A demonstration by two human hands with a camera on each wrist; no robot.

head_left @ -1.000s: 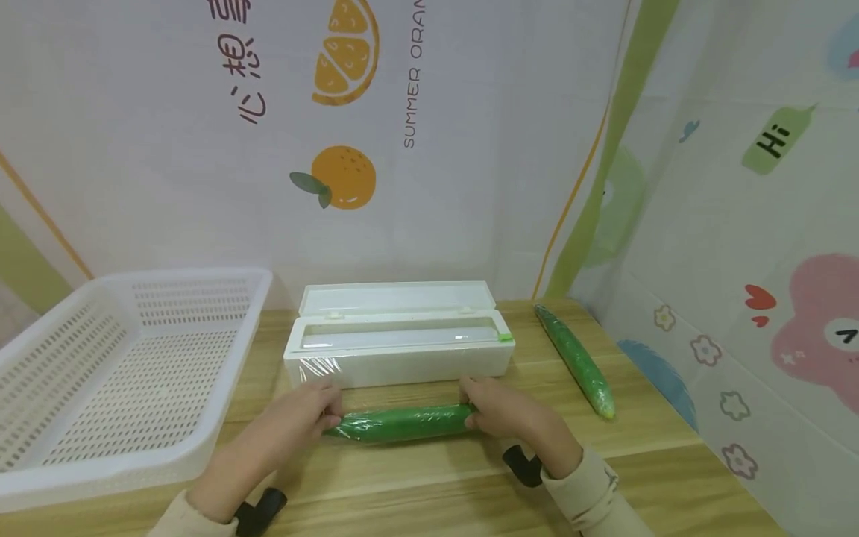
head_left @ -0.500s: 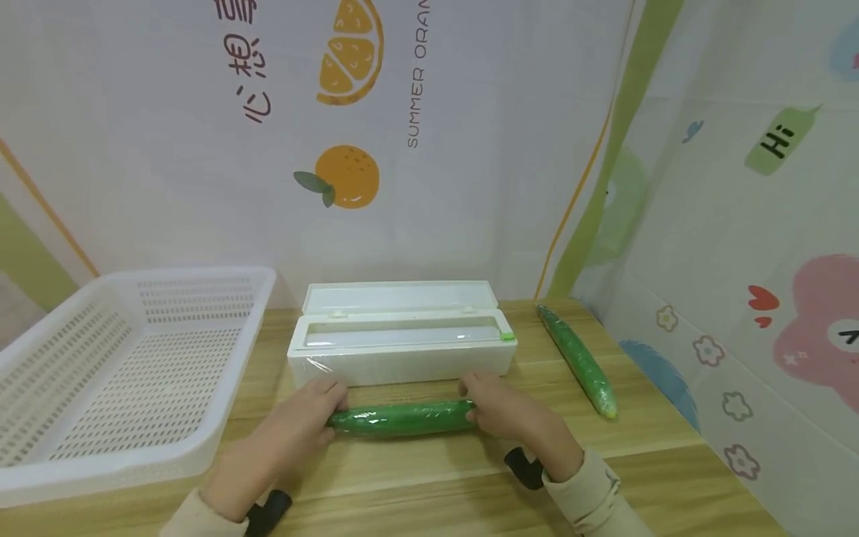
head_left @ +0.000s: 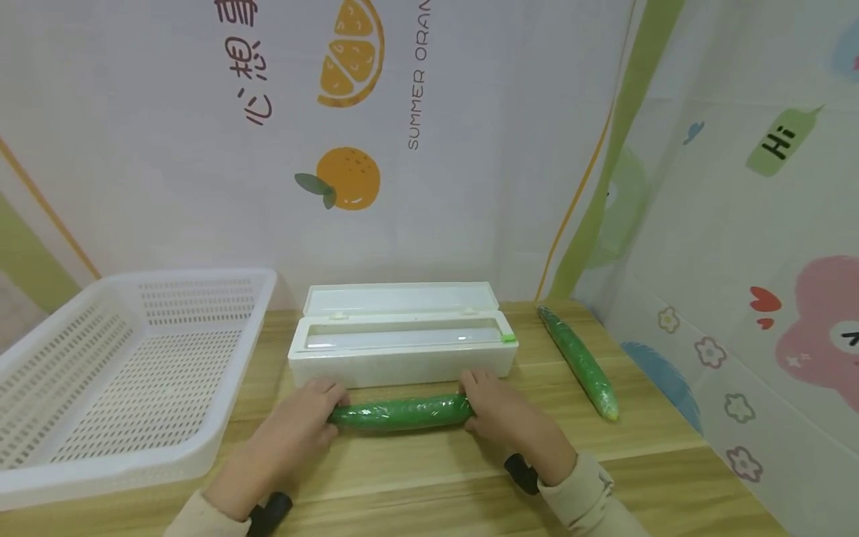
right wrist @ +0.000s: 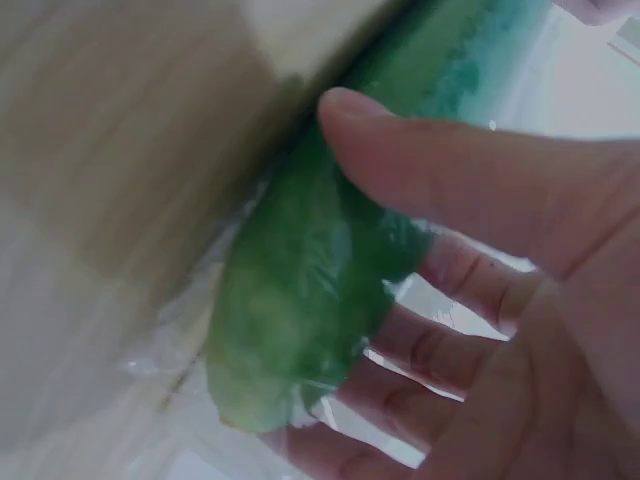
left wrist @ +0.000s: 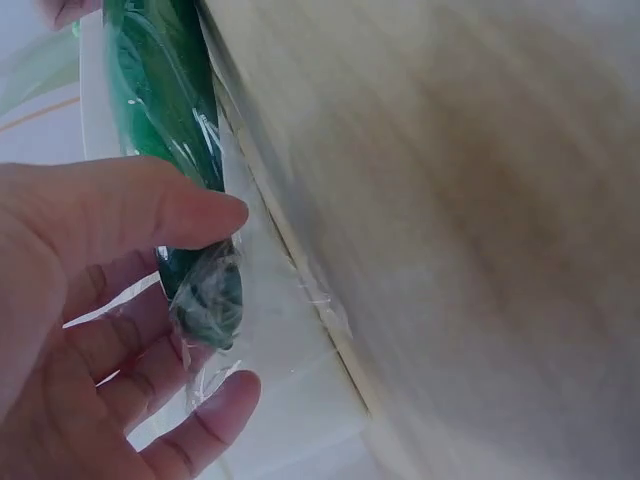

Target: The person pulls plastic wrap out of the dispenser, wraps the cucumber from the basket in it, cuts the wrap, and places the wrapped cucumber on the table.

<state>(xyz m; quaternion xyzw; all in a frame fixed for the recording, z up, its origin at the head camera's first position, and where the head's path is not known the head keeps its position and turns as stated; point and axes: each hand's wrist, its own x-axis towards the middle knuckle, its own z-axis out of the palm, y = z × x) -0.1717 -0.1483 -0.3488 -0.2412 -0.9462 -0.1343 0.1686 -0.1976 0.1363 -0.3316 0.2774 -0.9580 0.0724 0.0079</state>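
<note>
A green cucumber (head_left: pixel 403 414) in clear plastic film lies crosswise in front of a white cling film box (head_left: pixel 403 365). My left hand (head_left: pixel 305 418) holds its left end; in the left wrist view the thumb crosses the dark tip (left wrist: pixel 208 300), fingers curl behind, and loose film trails past it. At the other end my right hand (head_left: pixel 499 410) grips the cucumber, thumb on the near side and fingers round the back. Film bunches loosely about the paler end (right wrist: pixel 270 350) in the right wrist view.
The box's lid (head_left: pixel 403 298) stands raised at the back, a film roll inside and a green slider (head_left: pixel 508 338) at its right. A second film-wrapped cucumber (head_left: pixel 580 365) lies to the right. At left stands a white plastic basket (head_left: pixel 231 373) on the wooden table (head_left: pixel 389 488).
The cucumber has shifted slightly away from me, toward the box, with both hands on it. My left fingers have moved from pinching film at the tip to round the cucumber's end.
</note>
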